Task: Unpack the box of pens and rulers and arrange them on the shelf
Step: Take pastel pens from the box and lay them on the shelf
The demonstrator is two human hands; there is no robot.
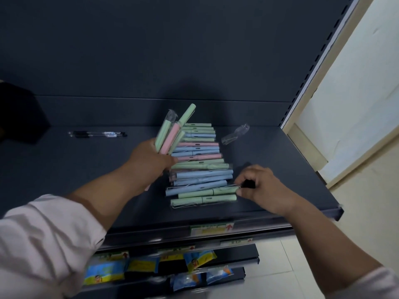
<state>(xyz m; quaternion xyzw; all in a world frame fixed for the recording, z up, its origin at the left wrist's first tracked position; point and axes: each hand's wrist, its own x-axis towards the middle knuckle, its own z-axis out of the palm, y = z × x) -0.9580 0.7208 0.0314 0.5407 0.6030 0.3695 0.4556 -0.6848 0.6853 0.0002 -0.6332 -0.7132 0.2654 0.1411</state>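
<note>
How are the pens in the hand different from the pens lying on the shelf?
The bunch of pens in the left hand sticks up slanted; the row of pens lies flat on the shelf. The bunch is few, the row many. The bunch shows green and pink; the row has blue too. Both are pastel, in clear wrappers.

Red up arrow (230,227) on shelf-edge label (207,230), its print blurred, unreadable
</note>
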